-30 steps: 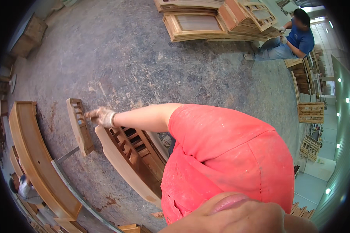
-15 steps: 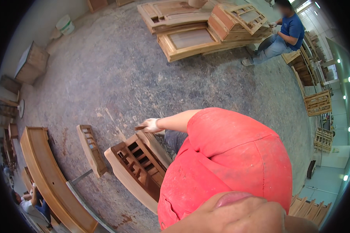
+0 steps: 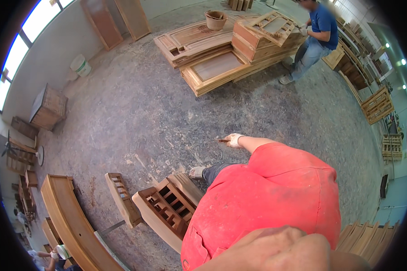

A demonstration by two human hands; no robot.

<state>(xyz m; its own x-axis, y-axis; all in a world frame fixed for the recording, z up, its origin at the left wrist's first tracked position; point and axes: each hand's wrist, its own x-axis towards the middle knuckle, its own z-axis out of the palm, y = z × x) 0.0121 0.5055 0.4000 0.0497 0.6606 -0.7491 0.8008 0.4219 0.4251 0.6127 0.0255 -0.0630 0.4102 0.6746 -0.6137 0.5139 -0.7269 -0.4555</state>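
Note:
My right hand [image 3: 234, 140], in a whitish glove, is held out over the floor at the middle of the view. Its fingers close round a small brown tool [image 3: 223, 141] with a thin dark tip; its exact kind is too small to tell. Below and left of that hand, close by my body, stands a wooden frame piece with slats and openings [image 3: 167, 205]. My foot [image 3: 197, 172] shows just beyond it. I cannot see my left hand; my red shirt fills the lower right.
Left lie a slatted wooden piece [image 3: 122, 198] and a long wooden panel [image 3: 72, 221]. Ahead, stacked doors and panels [image 3: 199, 43] carry a bucket [image 3: 216, 20]; a person in blue [image 3: 323, 27] works there. A wooden box [image 3: 49, 108] and white bucket [image 3: 80, 65] stand far left.
My right hand has moved right and up, away from the slatted wooden frame piece, with the brown tool still in it. The view has shifted, showing more of the far wall.

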